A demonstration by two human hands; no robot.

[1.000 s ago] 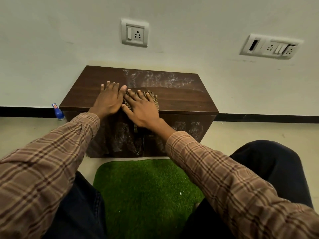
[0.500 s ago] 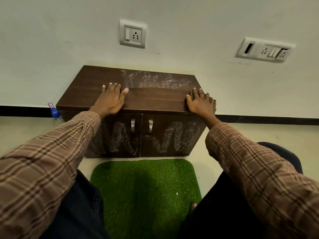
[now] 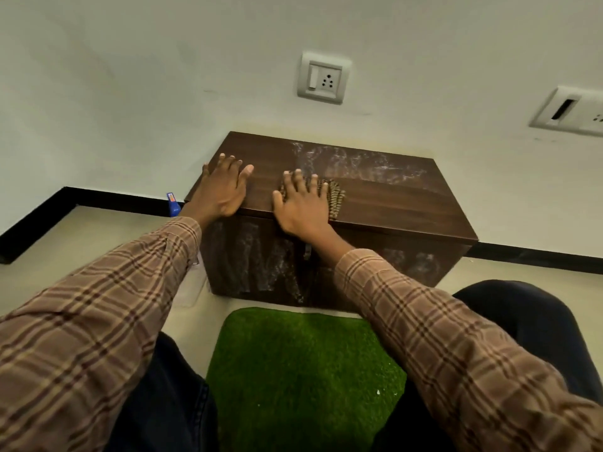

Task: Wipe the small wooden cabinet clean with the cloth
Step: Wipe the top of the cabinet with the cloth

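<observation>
A small dark wooden cabinet (image 3: 391, 207) stands on the floor against the wall. White dusty smears cover the back strip of its top and both front doors. My right hand (image 3: 301, 203) lies flat on a brown woven cloth (image 3: 334, 195), pressing it onto the front middle of the top; the cloth pokes out past my fingers on the right. My left hand (image 3: 222, 187) rests flat on the top's left front corner, fingers spread, holding nothing. My right forearm hides the door handles.
A green artificial-grass mat (image 3: 300, 370) lies in front of the cabinet between my dark-trousered knees. A small blue bottle (image 3: 173, 203) stands left of the cabinet by the black skirting. Wall sockets (image 3: 323, 78) sit above.
My right hand slid the cloth from the top's right front corner back left to the middle. The left hand stayed on the left corner. The view swung left.
</observation>
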